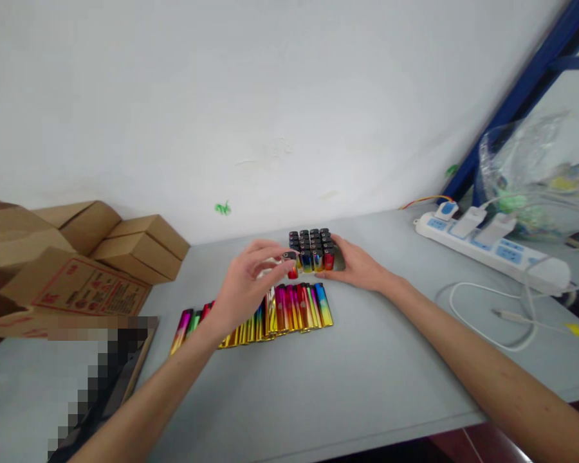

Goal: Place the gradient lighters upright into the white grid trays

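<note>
Upright lighters [317, 260] with black tops and shiny coloured bodies stand close together in rows near the wall. My left hand [241, 283] is closed, thumb and fingers pinching a red-and-gold lighter [293, 270] at the block's front left corner. Around the block's right side curls my right hand [354, 262], gripping it. A greyish surface shows between that palm and the lighters; I cannot make out whether it is a holder's wall. In front, a row of metallic lighters [292, 308] lies flat side by side, partly hidden behind my left hand and forearm.
Brown cardboard boxes [139, 254] and an opened carton [84, 289] crowd the left side. A white power strip [492, 247] with plugged-in chargers lies at right, with a looped white cable [453, 308] before it. Behind stands a blue frame [506, 90] beside a clear plastic bag [521, 154].
</note>
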Motion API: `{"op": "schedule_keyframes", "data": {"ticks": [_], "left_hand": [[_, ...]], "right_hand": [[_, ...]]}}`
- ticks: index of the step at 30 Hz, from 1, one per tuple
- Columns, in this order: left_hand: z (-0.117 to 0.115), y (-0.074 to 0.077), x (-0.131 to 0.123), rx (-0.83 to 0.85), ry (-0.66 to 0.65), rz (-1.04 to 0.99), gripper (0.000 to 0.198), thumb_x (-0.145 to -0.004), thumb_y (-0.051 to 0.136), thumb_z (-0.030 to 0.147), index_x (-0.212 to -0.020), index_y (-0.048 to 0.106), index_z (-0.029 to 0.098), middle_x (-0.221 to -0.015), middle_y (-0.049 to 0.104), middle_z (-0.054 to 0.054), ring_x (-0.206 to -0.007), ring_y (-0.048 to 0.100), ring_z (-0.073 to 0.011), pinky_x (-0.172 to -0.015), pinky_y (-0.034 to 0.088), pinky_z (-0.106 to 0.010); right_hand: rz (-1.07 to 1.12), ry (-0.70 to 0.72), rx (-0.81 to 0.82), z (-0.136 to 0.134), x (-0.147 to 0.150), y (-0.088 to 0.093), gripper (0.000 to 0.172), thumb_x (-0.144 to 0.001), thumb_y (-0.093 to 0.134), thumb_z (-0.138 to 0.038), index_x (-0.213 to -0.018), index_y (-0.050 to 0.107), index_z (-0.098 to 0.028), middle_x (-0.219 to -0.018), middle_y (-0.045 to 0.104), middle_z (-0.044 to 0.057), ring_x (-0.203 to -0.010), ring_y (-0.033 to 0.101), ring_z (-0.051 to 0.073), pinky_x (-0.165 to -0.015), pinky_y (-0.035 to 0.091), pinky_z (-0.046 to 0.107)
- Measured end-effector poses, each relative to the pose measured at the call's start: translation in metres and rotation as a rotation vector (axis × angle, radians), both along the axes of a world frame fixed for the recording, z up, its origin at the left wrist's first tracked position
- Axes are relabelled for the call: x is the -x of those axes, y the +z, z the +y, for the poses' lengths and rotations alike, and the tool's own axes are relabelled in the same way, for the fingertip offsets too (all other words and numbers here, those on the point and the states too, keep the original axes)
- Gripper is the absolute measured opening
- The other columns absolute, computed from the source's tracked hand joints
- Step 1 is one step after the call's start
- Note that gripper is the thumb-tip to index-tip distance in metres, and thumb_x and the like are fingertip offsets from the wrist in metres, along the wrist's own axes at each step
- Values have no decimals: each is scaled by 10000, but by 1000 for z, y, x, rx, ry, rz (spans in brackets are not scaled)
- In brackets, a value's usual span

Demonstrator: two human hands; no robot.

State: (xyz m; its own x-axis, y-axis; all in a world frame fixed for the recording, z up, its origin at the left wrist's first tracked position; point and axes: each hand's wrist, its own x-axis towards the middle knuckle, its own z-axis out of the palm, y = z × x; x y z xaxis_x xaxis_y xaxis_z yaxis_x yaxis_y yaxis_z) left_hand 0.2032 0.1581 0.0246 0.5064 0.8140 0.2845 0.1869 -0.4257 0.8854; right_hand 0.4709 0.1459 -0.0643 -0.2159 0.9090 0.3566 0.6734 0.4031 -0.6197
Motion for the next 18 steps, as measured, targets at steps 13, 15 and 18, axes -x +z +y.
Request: {"op": "schedule_keyframes", "data": {"ticks": [13,15,18], "left_hand": [[23,-18,-5,-235,46,246,230,-933,707,370,-1075,724,190,-963,784,-41,-874,766,-189,-887,655,-362],[24,-19,-5,-234,52,242,224,-932,709,372,-1063,724,191,-963,779,-42,-865,759,-182,-848,662,-338],[25,-19,-6,-223,56,237,215,-919,728,358,-1057,721,193,-930,772,-38,-854,747,-174,-783,664,-296]], "right_hand": [[20,18,-31,3,0,-3,934,-810,787,-577,-1538,386,-151,-1483,563,218,-1324,585,395,-1123,473,580],[15,17,-23,3,0,-3,941,-808,791,-573,-1535,382,-137,-1487,557,222,-1331,580,389,-1128,473,573],[13,17,-14,3,0,-2,936,-811,795,-560,-1533,382,-132,-1491,553,222,-1337,577,378,-1137,471,555]]}}
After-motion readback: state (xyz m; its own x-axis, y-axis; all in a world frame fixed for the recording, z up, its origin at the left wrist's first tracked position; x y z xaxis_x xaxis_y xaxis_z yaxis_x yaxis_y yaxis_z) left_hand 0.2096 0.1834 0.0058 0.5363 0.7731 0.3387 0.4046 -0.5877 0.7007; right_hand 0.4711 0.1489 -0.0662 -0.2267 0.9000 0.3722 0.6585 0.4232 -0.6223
